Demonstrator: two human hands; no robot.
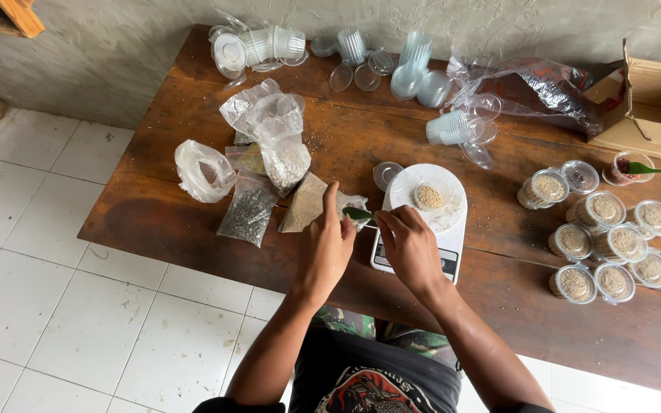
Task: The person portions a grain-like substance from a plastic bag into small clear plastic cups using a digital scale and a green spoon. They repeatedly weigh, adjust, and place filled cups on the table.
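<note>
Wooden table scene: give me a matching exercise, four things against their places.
1. small cup of grain
2. cardboard box
3. filled lidded cups
4. green spoon

A. far right corner of the wooden table
B. between the left hand and right hand
C. on the white scale
D. clustered at right

1-C, 2-A, 3-D, 4-B

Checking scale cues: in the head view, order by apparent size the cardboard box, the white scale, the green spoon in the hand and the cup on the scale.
1. Cardboard box, cut off by the frame
2. White scale
3. Cup on the scale
4. Green spoon, partly hidden by fingers; unsure against the cup
</note>
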